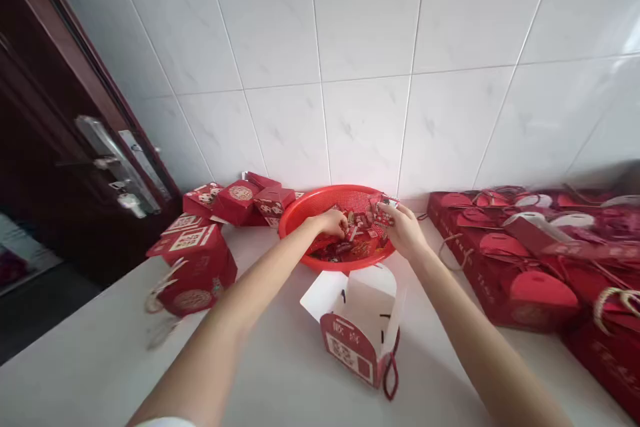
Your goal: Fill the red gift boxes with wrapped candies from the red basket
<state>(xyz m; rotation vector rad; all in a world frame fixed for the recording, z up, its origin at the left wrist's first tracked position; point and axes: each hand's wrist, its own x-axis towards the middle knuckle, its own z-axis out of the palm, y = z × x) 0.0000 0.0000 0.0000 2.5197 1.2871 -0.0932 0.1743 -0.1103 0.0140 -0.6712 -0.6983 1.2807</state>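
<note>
A red plastic basket [300, 213] stands near the tiled wall with small red wrapped packets [363, 247] in it. My left hand [333, 223] is inside the basket, its fingers curled down at the packets; what they hold, if anything, is hidden. At the basket's right rim, my right hand [403, 227] pinches a red patterned packet [383, 207]. In front of the basket, between my forearms, is an open red box [350, 347] with a white inside, raised flaps and a dark red cord loop. No packets show inside it.
Closed red boxes [200, 273] and smaller ones [240, 197] lie at the left on the white table [280, 373]. Rows of red boxes [525, 267] with cords fill the right side. A dark door [65, 147] is at the far left.
</note>
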